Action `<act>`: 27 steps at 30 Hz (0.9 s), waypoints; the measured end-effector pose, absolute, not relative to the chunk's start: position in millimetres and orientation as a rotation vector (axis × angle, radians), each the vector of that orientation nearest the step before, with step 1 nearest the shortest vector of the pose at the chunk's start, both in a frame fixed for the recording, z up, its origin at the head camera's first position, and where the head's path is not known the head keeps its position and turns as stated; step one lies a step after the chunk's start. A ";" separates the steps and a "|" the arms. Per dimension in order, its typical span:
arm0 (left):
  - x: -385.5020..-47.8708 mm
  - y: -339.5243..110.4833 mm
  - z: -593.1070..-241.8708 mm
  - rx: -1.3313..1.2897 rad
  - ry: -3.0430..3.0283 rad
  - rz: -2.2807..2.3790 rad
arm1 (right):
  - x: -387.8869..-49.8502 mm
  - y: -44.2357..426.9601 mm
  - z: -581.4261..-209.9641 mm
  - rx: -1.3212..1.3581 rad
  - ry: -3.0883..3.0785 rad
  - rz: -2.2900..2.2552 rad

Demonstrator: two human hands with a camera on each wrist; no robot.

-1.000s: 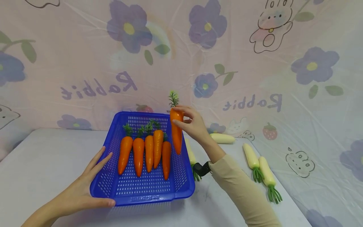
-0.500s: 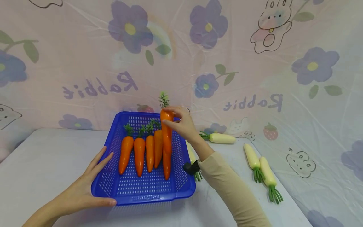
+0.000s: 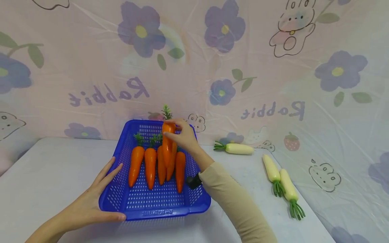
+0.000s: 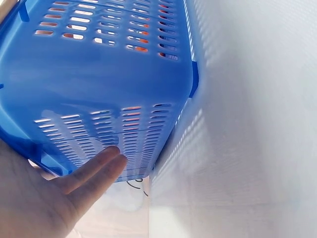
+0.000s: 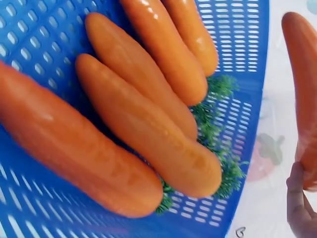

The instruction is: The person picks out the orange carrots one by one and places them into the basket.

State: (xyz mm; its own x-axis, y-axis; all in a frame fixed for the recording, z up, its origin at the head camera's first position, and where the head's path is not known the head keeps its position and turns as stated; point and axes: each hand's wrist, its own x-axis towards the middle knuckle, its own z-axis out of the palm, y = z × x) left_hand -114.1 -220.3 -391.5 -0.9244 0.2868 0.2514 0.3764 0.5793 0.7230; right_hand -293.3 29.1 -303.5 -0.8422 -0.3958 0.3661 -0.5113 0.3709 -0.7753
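Observation:
My right hand [image 3: 184, 139] pinches an orange carrot [image 3: 167, 145] near its leafy top, between thumb and fingers. The carrot hangs tip down over the blue basket [image 3: 146, 214], in front of other carrots there. In the right wrist view, the held carrot [image 5: 303, 84] stands at the right edge, apart from several carrots [image 5: 148, 139] lying side by side with green tops toward the far wall. My left hand [image 3: 86, 206] touches the basket's left front corner, thumb along the front rim. Its straight fingers [image 4: 96, 181] lie against the outside wall in the left wrist view.
White radishes with green stems lie on the white table [image 3: 243, 189]: one radish [image 3: 238, 148] behind the basket to the right, two more [image 3: 288, 185] near the right edge. A printed cloth [image 3: 194, 67] hangs behind the table.
My right hand has moved the carrot leftward and slightly down, from above the basket's right side to over its middle. The left hand stays on the basket.

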 end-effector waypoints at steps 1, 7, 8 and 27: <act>-114.1 -220.3 -391.3 -0.570 -2.696 -1.271 | -292.9 27.1 -304.9 0.814 -2.524 1.477; -114.6 -220.9 -390.3 -0.552 -2.710 -1.268 | -292.4 16.1 -313.3 0.793 -2.612 1.431; -114.7 -221.1 -390.2 -0.549 -2.713 -1.271 | -292.7 14.4 -314.6 0.797 -2.621 1.416; -113.4 -219.2 -385.3 -0.604 -2.665 -1.313 | -305.2 -17.5 -344.2 0.841 -2.792 1.256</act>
